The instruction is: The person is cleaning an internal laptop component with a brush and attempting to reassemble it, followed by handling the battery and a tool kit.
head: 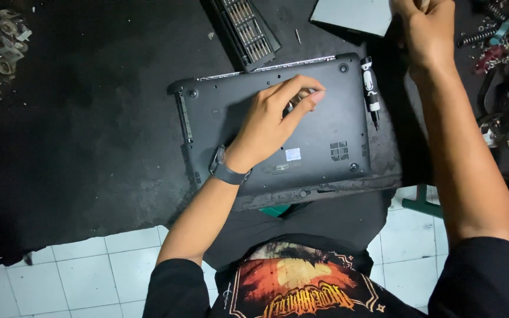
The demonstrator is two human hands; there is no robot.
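1. The upturned laptop (278, 118) lies on the dark workbench (89, 118).
2. Left hand (272, 121) pinches a small part, likely a screw, on the base; lift it straight up.
3. Right hand (425, 29) grips the grey panel (351, 15); keep it steady.
4. The screwdriver (370, 88) rests just beside the laptop.

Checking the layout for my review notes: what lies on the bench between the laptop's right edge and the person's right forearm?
In the head view, a black-and-white screwdriver lies along the upturned laptop's right edge; the remaining stretch to the right forearm is bare dark bench.
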